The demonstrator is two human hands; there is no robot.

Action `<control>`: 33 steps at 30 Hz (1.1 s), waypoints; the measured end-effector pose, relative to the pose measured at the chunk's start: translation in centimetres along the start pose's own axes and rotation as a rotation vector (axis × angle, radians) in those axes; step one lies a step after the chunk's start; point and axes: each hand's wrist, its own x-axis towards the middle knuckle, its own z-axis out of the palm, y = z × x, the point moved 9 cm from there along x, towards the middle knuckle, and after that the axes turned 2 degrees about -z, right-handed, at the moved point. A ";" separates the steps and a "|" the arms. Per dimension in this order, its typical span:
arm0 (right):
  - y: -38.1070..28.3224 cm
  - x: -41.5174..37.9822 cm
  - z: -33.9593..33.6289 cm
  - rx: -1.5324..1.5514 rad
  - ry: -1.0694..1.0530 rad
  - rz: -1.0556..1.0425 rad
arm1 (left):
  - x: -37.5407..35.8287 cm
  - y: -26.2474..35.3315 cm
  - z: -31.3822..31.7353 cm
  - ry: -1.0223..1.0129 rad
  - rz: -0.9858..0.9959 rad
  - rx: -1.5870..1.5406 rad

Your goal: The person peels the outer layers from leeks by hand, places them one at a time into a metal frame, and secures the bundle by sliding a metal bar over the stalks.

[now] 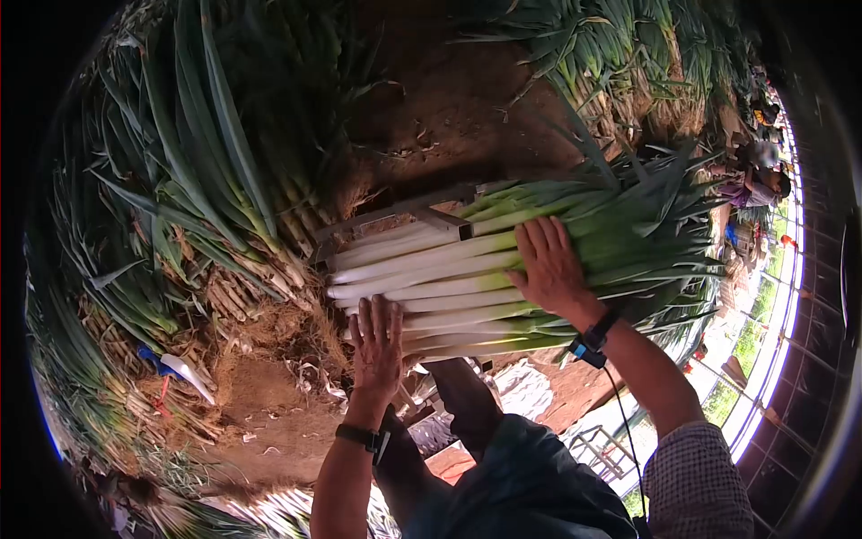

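A wide bundle of leeks lies on a metal frame, white stalks to the left and green leaves to the right. My left hand rests on the white ends at the lower left, its fingers stretched out. Across the place where white turns green lies my right hand, palm down, thumb apart from the fingers. Neither hand is closed around a stalk. The roots are gone from the white ends in the bundle. A band with a device is on each wrist.
Large heaps of untrimmed leeks cover the left, and another heap stands at the upper right. A blue and white object lies among roots at lower left. Another person is at the far right. Bare soil shows behind the frame.
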 end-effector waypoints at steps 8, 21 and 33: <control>0.6 0.4 0.9 -0.010 -0.054 0.005 | -0.7 1.0 -0.9 -0.007 -0.018 0.036; 1.4 -0.1 1.3 0.007 -0.070 0.033 | 7.4 0.0 -3.1 0.328 -0.149 -0.015; 5.3 3.0 2.0 0.285 -0.256 0.167 | 6.3 -0.7 -2.1 0.476 -0.132 -0.055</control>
